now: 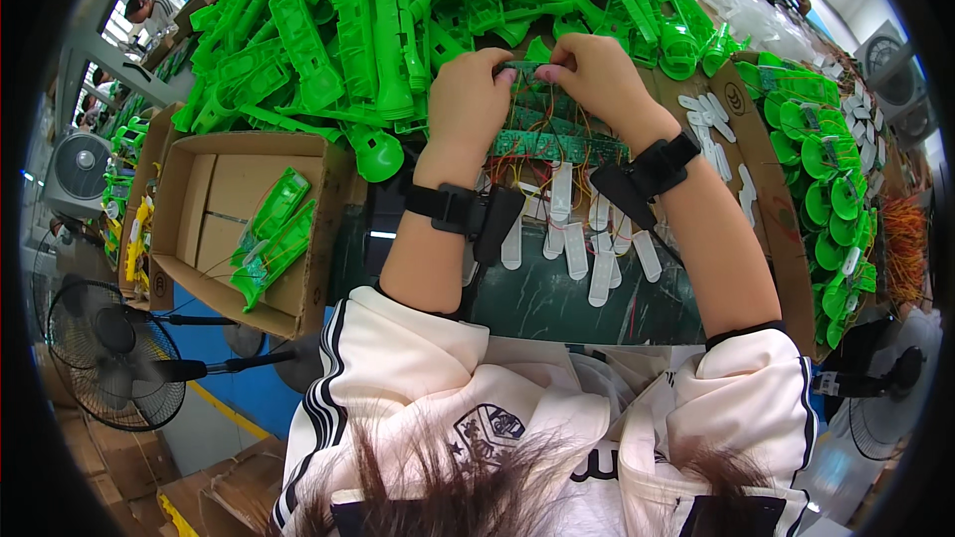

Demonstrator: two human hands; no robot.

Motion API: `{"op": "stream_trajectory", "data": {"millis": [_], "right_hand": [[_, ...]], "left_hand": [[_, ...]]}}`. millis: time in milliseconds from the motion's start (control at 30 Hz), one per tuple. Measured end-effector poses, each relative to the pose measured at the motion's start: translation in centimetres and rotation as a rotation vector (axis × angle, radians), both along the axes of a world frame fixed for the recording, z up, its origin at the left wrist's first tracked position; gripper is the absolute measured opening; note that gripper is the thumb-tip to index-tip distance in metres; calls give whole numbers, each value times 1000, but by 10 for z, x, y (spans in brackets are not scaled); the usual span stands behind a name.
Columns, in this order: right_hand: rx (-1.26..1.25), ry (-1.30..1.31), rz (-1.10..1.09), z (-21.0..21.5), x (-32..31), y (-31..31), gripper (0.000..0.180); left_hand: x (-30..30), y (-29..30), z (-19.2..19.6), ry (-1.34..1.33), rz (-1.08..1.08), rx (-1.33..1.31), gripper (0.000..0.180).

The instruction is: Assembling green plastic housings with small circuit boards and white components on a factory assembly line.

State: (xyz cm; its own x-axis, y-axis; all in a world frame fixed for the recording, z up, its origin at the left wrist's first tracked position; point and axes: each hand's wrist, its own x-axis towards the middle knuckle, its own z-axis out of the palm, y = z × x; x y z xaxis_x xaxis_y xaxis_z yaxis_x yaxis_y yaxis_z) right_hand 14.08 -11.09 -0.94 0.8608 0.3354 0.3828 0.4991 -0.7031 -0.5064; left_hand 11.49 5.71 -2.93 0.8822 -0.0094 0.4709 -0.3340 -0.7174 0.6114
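Both of my hands are closed with thumb and fingers pinching a dark green circuit board (527, 70) between them. My left hand (468, 104) has its left end and my right hand (602, 85) its right end; the fingers partly cover it. Just nearer to me lies a strip of green circuit boards (557, 147), with thin red, orange and yellow wires around it. White oblong plastic pieces (575, 251) hang or lie at the wires' near side. Straight beyond my hands rises a large heap of bright green plastic shells (348, 35).
At left stands an open cardboard box (184, 249) holding green shells (274, 239). More green parts with round cups (821, 164) are stacked at right, past loose white pieces (711, 124). A black fan (114, 353) is at lower left. Other people work in the background.
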Motion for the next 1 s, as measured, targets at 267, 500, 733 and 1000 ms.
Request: {"op": "stream_trajectory", "data": {"millis": [267,500,733,1000], "right_hand": [[-277,-104,-215,-1,0,16,26],[-95,37,-29,16,-1,-11,29],[288,141,-269,14,-35,-78,30],[192,106,-264,-47,-46,-78,29]], "left_hand": [[-5,-11,5,-47,84,109,23],[-9,-5,7,-280,140,195,24],[-7,-9,6,-84,39,128,26],[-5,-8,1,-131,-228,379,19]]}}
